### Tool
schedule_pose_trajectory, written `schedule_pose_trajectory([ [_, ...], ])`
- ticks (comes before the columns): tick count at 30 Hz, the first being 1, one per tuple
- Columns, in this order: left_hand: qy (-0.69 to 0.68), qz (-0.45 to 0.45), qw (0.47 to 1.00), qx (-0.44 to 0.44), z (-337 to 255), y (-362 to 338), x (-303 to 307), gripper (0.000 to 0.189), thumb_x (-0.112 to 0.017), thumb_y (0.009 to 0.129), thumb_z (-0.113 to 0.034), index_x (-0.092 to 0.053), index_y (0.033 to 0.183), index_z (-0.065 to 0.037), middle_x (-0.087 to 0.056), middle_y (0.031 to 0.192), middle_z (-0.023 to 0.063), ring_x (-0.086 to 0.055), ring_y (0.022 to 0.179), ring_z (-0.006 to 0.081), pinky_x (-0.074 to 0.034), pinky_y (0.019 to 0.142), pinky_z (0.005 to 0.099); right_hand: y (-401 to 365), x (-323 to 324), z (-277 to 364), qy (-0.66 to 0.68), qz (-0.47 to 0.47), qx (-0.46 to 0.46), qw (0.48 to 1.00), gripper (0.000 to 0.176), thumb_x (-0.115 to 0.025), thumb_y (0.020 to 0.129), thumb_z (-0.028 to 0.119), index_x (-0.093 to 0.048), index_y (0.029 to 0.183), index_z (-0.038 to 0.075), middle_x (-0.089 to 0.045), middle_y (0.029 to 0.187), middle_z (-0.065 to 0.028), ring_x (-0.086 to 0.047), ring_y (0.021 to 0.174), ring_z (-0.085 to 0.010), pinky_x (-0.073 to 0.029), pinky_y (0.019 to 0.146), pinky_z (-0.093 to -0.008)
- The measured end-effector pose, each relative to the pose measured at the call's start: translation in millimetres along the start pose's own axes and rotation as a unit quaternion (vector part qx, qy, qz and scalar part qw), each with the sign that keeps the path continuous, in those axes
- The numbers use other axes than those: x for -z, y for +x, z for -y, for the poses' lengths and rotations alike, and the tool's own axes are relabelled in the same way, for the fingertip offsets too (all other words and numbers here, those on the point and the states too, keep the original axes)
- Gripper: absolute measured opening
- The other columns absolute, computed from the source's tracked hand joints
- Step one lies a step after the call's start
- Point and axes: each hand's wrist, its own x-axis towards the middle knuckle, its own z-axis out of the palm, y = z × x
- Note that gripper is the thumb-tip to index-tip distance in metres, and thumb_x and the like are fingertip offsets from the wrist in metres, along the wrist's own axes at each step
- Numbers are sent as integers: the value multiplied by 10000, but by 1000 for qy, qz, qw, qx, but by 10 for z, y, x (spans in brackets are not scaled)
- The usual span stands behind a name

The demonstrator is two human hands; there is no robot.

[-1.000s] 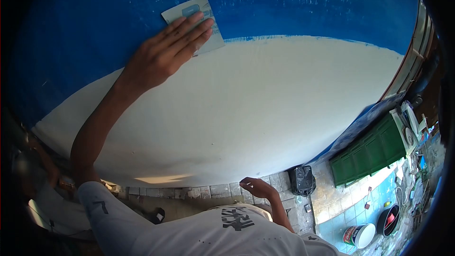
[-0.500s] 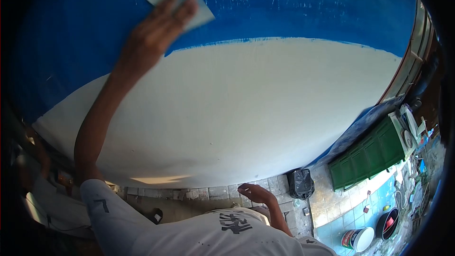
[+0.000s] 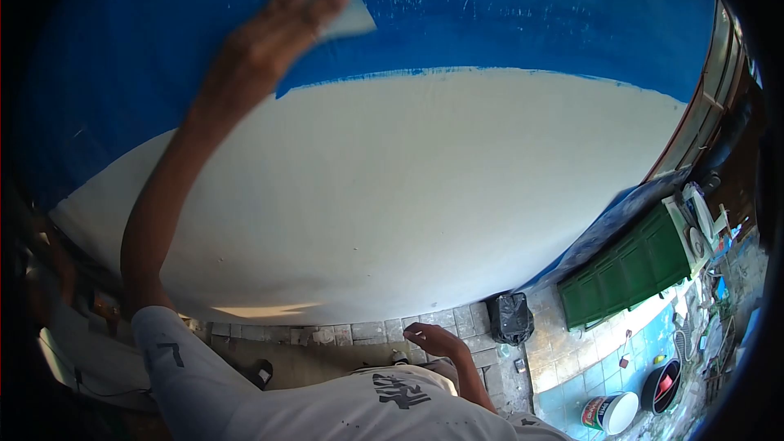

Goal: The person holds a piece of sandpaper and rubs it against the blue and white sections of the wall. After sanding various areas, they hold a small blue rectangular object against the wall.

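My left hand (image 3: 265,41) is raised against the blue upper part of the wall (image 3: 490,24). Under its fingers lies a thin pale square sheet (image 3: 353,15), pressed to the paint and tilted; the hand is slightly blurred. Thin white specks and streaks mark the blue just right of the sheet. Below a curved, uneven edge the wall is white (image 3: 408,180). My right hand (image 3: 437,340) hangs low near the wall's foot, fingers loosely bent, with nothing visible in it.
A black plastic bag (image 3: 511,318) stands on the paving by the wall. Rightward are a green ribbed container (image 3: 629,269), a white bucket (image 3: 611,413), a dark round tub (image 3: 663,384) and scattered clutter. At the far left, part of another person (image 3: 61,265) shows dimly.
My left hand and the sheet have shifted slightly up and to the right over the blue paint. The camera view has moved a little. My right hand keeps about the same pose.
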Motion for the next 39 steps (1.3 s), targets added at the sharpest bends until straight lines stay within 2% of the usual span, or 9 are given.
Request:
schedule_pose_trajectory([
  [5,-12,31,999,-23,-329,-39,-73,572,-628,954,72,-523,1486,-110,-502,1554,33,-410,1477,279,-417,1185,424,-71,-40,-107,57,-9,-12,998,476,-537,1059,474,-661,1305,85,-719,1240,-161,-701,1119,-346,-541,962,-438],
  [7,-132,33,991,-17,-448,-28,-158,543,-599,961,91,-551,1461,-116,-501,1557,31,-423,1468,301,-436,1168,465,-44,-19,-103,42,2,-40,998,472,-536,1060,471,-661,1309,90,-719,1243,-161,-700,1119,-347,-539,965,-440],
  [12,-11,-14,999,27,-104,148,-12,533,-603,968,54,-558,1454,-157,-547,1513,33,-419,1472,276,-411,1195,457,-76,38,20,34,0,-36,999,488,-528,1059,486,-665,1296,81,-724,1226,-165,-693,1132,-357,-537,967,-443],
  [15,-77,66,995,-26,-429,60,-25,532,-605,967,59,-562,1457,-144,-550,1513,32,-422,1469,289,-423,1181,462,-20,21,-37,53,-5,-22,998,495,-528,1057,494,-668,1288,79,-726,1221,-166,-697,1121,-362,-541,961,-445],
  [20,8,-2,1000,1,74,156,69,530,-599,970,73,-571,1454,-140,-549,1517,18,-411,1477,293,-460,1142,441,20,70,-3,9,-16,-10,1000,495,-554,1039,499,-695,1239,68,-735,1177,-189,-709,1090,-366,-547,948,-450],
  [24,-68,48,995,-49,-357,-20,-72,531,-622,953,82,-579,1439,-126,-562,1503,24,-437,1458,304,-467,1142,458,53,68,-13,33,-13,-18,999,502,-536,1048,505,-683,1248,68,-730,1188,-184,-701,1097,-369,-541,950,-451],
  [31,-1,8,1000,-7,-122,171,0,540,-605,951,101,-574,1438,-129,-550,1509,22,-392,1483,304,-430,1179,478,107,105,-124,-19,-8,-8,1000,512,-521,1053,511,-678,1251,66,-720,1212,-193,-692,1106,-376,-531,961,-454],
  [36,-69,66,994,-57,-215,191,-23,540,-593,965,85,-564,1454,-141,-542,1518,18,-389,1486,295,-448,1164,453,138,182,-116,-2,-21,-47,999,501,-542,1047,493,-684,1246,56,-728,1206,-188,-698,1111,-365,-539,958,-451],
  [39,29,30,998,-48,11,274,75,517,-611,964,60,-579,1437,-146,-544,1517,1,-404,1481,276,-454,1161,430,157,214,-121,-11,-16,-24,1000,503,-539,1048,493,-683,1250,56,-728,1213,-178,-699,1113,-358,-540,960,-450],
])
